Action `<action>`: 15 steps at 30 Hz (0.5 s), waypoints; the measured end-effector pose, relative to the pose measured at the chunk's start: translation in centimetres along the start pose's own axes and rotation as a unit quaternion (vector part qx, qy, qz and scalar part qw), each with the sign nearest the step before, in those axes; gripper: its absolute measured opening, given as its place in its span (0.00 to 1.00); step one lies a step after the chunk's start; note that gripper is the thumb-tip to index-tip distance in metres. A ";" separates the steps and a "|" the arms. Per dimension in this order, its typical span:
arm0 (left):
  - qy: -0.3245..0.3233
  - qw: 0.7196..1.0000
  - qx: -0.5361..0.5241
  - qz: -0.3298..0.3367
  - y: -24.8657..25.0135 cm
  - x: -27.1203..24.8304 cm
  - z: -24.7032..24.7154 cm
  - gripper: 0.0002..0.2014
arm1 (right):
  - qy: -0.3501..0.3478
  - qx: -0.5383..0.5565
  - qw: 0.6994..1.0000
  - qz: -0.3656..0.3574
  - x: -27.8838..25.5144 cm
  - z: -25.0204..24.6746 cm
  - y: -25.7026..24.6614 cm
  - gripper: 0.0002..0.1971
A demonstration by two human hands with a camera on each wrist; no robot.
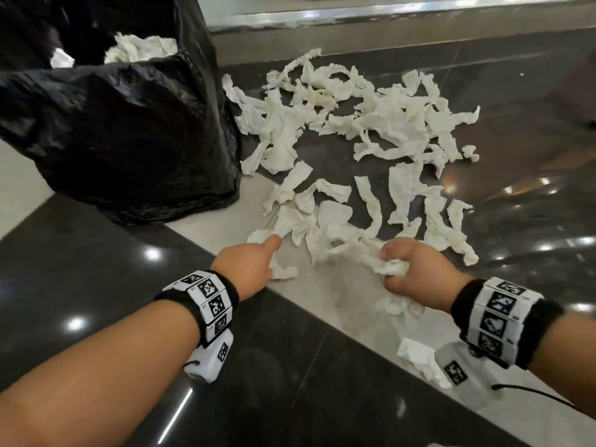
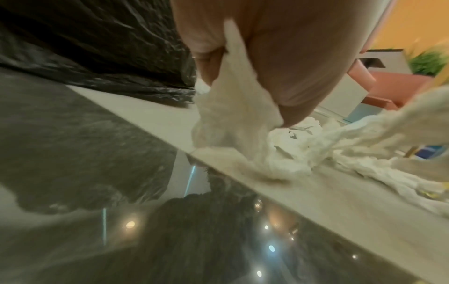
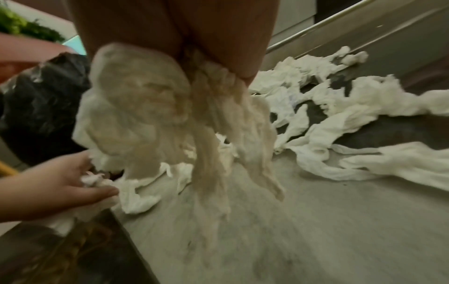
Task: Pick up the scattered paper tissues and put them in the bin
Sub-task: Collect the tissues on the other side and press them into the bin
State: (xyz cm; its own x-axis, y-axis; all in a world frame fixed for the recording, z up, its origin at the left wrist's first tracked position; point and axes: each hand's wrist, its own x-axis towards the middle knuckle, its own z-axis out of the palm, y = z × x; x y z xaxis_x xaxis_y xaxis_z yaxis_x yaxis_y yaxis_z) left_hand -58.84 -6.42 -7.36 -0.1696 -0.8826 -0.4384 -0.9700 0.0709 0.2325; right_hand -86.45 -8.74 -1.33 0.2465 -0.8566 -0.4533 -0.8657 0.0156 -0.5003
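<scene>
Several crumpled white paper tissues [image 1: 371, 121] lie spread over the floor to the right of the bin [image 1: 122, 124], which is lined with a black bag and holds tissues [image 1: 142, 48] inside. My left hand [image 1: 254, 262] grips a tissue [image 2: 233, 107] at the near edge of the pile. My right hand [image 1: 409, 269] clutches a bunch of tissues [image 3: 155, 115] that hang down from the fist. In the right wrist view my left hand [image 3: 73, 184] lies low at the left on the tissues [image 3: 364, 107].
The floor has glossy dark tiles [image 1: 96, 285] with a pale strip [image 1: 354, 317] running diagonally. A metal rail [image 1: 387, 14] runs along the far side. One more tissue [image 1: 419, 356] lies near my right wrist.
</scene>
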 end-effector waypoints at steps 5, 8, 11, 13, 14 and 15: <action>-0.050 0.998 0.030 -0.030 -1.1 3.6 1.1 0.30 | 0.053 0.085 0.995 0.028 -2.0 -2.7 1.2 0.23; -0.037 0.998 0.045 0.005 -1.6 3.0 2.0 0.13 | 0.092 0.085 0.992 0.014 -2.6 -4.3 0.5 0.25; -0.020 0.999 -0.027 -0.024 -2.9 1.7 2.3 0.11 | 0.103 0.101 0.989 0.019 -2.4 -5.6 -1.2 0.04; 0.010 0.997 -0.067 -0.040 -4.0 0.5 2.1 0.11 | 0.106 0.122 0.987 0.010 -2.5 -6.6 -3.0 0.15; 0.022 0.996 -0.079 -0.045 -4.4 -0.3 1.9 0.11 | 0.118 0.133 0.984 -0.005 -2.5 -7.1 -4.0 0.19; 0.029 0.994 -0.088 -0.052 -4.8 -1.1 1.7 0.11 | 0.133 0.151 0.979 -0.031 -2.4 -7.8 -5.2 0.21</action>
State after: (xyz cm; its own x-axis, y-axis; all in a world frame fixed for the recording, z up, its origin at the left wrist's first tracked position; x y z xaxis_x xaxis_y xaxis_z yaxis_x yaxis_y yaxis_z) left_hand -54.32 -4.97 -9.48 -0.0554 -0.9064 -0.4187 -0.9356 -0.0993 0.3387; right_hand -85.91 -10.84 8.13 0.1371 -0.9643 -0.2267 -0.6744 0.0768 -0.7344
